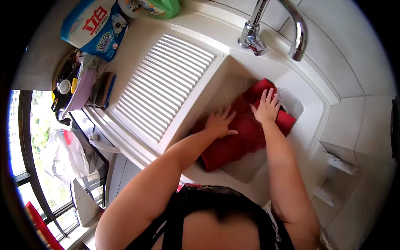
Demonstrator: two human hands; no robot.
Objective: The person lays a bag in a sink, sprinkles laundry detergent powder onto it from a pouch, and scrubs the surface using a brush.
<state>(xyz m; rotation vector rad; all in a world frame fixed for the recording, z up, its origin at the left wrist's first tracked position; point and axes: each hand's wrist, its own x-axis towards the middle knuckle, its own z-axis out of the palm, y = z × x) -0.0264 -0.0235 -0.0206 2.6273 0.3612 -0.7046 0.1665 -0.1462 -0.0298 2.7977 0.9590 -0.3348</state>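
Note:
A dark red cloth (239, 133) lies wet and spread out in the white sink (314, 112), with shallow water around it. My left hand (220, 123) rests on the cloth's left part, fingers apart and laid flat. Towards the upper right of the cloth, my right hand (266, 108) presses down with its fingers spread. Neither hand grips the fabric. The cloth's upper right end is folded or bunched, and its exact kind cannot be made out.
A ribbed washboard (166, 83) adjoins the sink's left side. Above the basin stands a chrome faucet (252, 35) with a curved spout. A blue-white detergent bag (93, 29), a green bottle (164, 7) and a purple basin (81, 89) sit along the counter's far left.

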